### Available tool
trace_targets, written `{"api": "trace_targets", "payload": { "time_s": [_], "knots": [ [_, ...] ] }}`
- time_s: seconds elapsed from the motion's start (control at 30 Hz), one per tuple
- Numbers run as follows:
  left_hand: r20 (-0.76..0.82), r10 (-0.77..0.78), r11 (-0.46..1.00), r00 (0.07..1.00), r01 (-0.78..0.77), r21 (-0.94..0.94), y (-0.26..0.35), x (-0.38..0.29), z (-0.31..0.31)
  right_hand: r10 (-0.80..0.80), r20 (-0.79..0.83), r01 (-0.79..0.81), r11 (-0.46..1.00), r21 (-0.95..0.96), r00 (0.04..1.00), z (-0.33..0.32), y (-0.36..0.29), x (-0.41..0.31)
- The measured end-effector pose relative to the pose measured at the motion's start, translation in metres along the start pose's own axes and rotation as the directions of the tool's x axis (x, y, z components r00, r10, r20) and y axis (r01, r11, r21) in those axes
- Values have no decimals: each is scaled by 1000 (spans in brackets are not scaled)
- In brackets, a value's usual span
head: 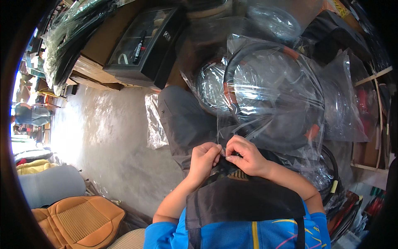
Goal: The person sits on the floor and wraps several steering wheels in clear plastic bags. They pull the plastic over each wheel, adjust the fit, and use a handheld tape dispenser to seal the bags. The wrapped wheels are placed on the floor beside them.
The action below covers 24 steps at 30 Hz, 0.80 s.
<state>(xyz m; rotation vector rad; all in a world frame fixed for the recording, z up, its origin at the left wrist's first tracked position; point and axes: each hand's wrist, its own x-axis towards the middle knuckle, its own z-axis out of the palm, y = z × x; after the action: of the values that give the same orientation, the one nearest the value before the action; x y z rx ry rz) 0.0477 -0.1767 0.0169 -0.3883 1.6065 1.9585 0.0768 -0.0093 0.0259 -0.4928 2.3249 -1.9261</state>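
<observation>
A black steering wheel cover (233,67) with orange-brown patches lies inside a clear plastic bag (273,115), over my lap. At the near left corner of this bag, my left hand (205,157) pinches with thumb and forefinger. Close beside it, the fingertips of my right hand (247,157) pinch at the same spot. My fingers mostly hide the bit of film between them. Beneath my hands are a dark apron (245,196) and my dark grey trouser leg (189,121).
Further bagged ring covers (214,84) lie behind. A black glass-lidded case (133,46) with a marker on top rests on cardboard boxes (90,67) at far left. Orange seat covers (84,221) lie at near left, a wooden frame (377,124) at right. A person (31,113) is in the distance.
</observation>
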Motion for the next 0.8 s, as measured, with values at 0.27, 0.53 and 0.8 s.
{"api": "trace_targets", "payload": {
  "time_s": [0.27,0.53,0.8],
  "knots": [
    [108,-37,999,993,37,6,4,12,-30,80,-101,-33,916,401,992,-50,-32,-39],
    [85,-73,994,994,79,-79,-5,27,-51,397,-812,124,864,487,427,-174,-51,-244],
    [147,-116,993,982,112,38,-4,30,-64,-641,-592,-871,322,371,-489,-314,-128,-588]
  ]
}}
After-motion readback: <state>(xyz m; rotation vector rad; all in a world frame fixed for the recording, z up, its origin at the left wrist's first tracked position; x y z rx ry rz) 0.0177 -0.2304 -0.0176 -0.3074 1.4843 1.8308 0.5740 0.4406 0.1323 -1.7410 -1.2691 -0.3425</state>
